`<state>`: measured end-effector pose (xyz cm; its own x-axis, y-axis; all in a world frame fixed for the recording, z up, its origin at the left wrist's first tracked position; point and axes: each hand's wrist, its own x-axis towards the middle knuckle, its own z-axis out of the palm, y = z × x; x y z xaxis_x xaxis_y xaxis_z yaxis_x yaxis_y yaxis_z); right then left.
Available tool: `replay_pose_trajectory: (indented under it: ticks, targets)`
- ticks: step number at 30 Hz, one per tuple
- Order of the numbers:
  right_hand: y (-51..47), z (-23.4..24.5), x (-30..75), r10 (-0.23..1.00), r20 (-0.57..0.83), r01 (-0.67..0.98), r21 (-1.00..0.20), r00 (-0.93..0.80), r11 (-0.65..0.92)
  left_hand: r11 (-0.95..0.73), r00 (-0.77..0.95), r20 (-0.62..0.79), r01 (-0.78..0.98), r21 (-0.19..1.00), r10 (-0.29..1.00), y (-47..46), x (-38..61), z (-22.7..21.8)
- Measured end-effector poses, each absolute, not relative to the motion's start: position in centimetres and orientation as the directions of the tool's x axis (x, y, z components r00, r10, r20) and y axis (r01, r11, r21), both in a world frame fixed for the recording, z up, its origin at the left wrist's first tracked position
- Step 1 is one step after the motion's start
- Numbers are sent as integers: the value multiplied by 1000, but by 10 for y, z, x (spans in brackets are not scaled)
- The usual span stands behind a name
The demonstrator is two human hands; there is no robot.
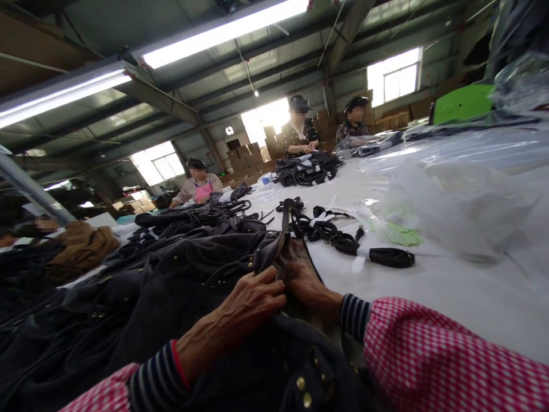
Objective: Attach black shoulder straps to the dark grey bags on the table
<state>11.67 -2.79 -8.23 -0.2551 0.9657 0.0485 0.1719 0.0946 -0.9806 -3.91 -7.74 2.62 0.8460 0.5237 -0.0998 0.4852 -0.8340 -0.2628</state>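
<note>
A dark suede-like bag (201,274) with small brass studs lies in front of me on a white table (450,286). My left hand (249,303) is closed on the bag's upper edge, fingers pinched against the fabric. My right hand (306,283) reaches into the bag's open mouth beside it, fingers curled on the inner rim. The bag's dark strap (285,226) rises just beyond both hands. Both my arms wear striped cuffs under red-and-white checked sleeves.
More dark bags (86,320) are heaped at my left, with a brown one (81,246) farther back. Rolled black straps (343,237) and a strap pile (306,169) lie on the table. Clear plastic bags (450,206) sit at right. Three other people work at the far side.
</note>
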Motion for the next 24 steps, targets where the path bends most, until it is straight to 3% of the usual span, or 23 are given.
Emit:
replay_pose_trajectory:
  ticks: [5, 11, 16, 22, 24]
  targets:
    - [-41, -84, 130, 930, 102, 80, -987, -354, 139, -853, 866, 163, 496, -161, 473, -83, -59, 0]
    - [-47, -72, 142, 888, 289, 309, -861, -358, 405, -882, 845, 368, 457, -118, 389, -85, -64, -12]
    - [-51, -74, 146, 894, 258, 409, -819, -366, 404, -888, 828, 416, 450, -95, 376, -87, -62, -15]
    - [-52, -77, 131, 870, 253, 722, -486, -423, 493, -888, 827, 356, 459, 23, 436, -91, -63, -14]
    - [-53, -70, 132, 861, 230, 710, -490, -454, 505, -887, 837, 306, 457, 66, 454, -94, -62, -9]
